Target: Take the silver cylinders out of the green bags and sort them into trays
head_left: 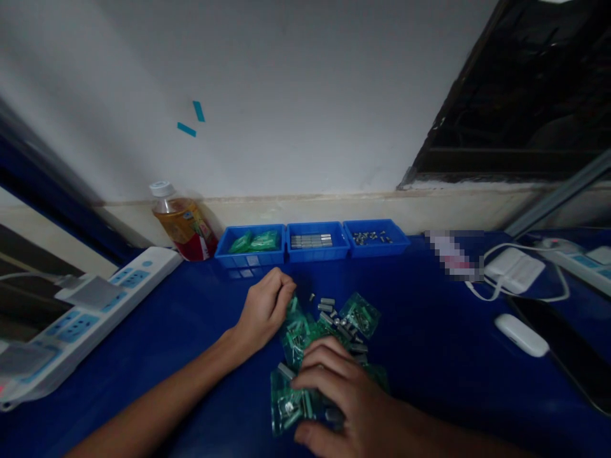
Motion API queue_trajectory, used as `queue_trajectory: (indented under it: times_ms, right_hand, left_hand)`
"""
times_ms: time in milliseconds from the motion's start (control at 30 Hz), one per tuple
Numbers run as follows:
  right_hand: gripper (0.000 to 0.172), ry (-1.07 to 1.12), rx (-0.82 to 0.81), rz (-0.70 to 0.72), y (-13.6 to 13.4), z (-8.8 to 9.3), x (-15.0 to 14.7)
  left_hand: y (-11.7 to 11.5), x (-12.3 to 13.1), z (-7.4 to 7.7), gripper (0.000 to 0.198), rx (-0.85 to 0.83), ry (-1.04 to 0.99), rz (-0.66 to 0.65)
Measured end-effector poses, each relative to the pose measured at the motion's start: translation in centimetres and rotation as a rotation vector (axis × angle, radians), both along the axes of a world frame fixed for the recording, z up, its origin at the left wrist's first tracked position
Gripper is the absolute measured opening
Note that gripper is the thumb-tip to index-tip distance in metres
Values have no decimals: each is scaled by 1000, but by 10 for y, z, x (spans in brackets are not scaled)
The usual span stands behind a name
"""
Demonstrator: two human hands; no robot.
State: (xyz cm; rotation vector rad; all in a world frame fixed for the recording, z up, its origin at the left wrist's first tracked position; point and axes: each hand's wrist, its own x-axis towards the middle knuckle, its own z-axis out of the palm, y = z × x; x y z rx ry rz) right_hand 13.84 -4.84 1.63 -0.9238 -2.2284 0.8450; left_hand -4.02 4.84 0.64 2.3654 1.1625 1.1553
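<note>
My left hand (263,310) rests on the blue table with its fingers curled in, touching the left edge of a heap of small green plastic bags (305,331). My right hand (344,394) lies over the near part of the heap, fingers bent and pressing down on a green bag (286,404) with grey metal pieces inside. Loose grey metal cylinders (329,304) and small screws lie between the bags, just beyond my right fingers. What my left fingers enclose is hidden.
Three blue bins stand at the wall: one with green bags (251,245), one with metal rods (311,241), one with screws (375,237). A drink bottle (181,224) and a white power strip (86,312) are at left. A white mouse (521,334), charger (513,268) and cable lie at right.
</note>
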Motion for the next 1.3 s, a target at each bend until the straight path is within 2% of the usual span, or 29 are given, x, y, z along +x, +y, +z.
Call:
queue_trajectory:
  times_ms: [67,167,267,367,433,500,567,633,733,833,933,1000,1033,1133,1200,1233,1300]
  right_hand:
    - [34,182,-145,-137,3,4,1]
    - [47,353,-398,-283,5,5,4]
    - [45,456,-592,-380,4,-1,2]
    - [37,532,-647,-422,6,-8,-1]
    - [32,536,-552,-475,10,-13,0]
    - [28,477,-352,-550,17,-17,4]
    - [22,359,-101,-562,24,-20,10]
    - [19,226,152,-497,28,-23,16]
    - [36,42,455,-406,31,-27,24]
    - [48,-88,625,-425,30,-30,28]
    - [52,-98,640,-447,29,-28,29]
    - [49,-5,530,-450,28,-23,27]
    - [44,60,430,-451,28,-19,25]
    - [24,274,32,-457,26,-9,18]
    - [27,418,-217,-462,26,-6,16]
    - [31,478,-319,-475,27,-6,16]
    - [36,530,-439,-520,29,-7,18]
  left_hand:
    - [-14,4,8,26,161,-67,-84]
    - [-33,12,10,26,375,-118,-317]
    - [-42,18,5,26,431,-122,-474]
    - [-44,22,5,25,443,12,-487]
    - [-43,24,9,24,344,135,-449]
    - [-43,26,14,24,127,157,-389]
    - [-42,27,18,30,-154,36,-329]
    - [-39,28,23,40,-426,-151,-269]
    - [-33,27,30,46,-713,-344,-200]
    - [-27,24,34,39,-887,-409,-180]
    - [-23,21,34,22,-983,-469,-217]
    - [-23,20,30,11,-905,-466,-225]
    - [-24,19,27,7,-795,-432,-205]
    - [-28,16,19,15,-269,-170,-203]
    - [-31,14,14,26,39,44,-293]
    - [-32,13,12,30,126,128,-341]
    - [-34,14,10,34,161,216,-373]
